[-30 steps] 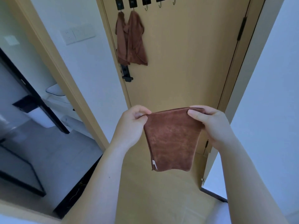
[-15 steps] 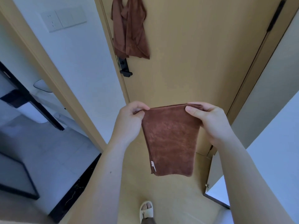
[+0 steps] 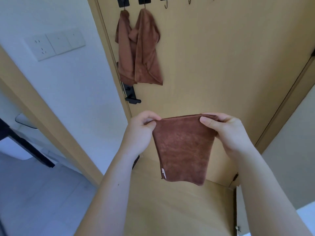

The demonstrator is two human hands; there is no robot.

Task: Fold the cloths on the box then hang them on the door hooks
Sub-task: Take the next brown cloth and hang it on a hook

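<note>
A folded brown cloth hangs in front of me, a small white label at its lower left corner. My left hand pinches its top left corner and my right hand pinches its top right corner. On the tan door two brown cloths hang from the two leftmost hooks: one cloth on the left, the other beside it. More black hooks run along the top edge of the view, bare. The box is not in view.
A black door handle sticks out below the hung cloths. A white wall with sockets and switches is at left, beside a wooden door frame. A doorway to a tiled room opens at lower left. A white wall stands at right.
My view dipped toward the floor, then rose again, so the hooks show once more. Both hands keep holding the cloth by its top corners in about the same place.
</note>
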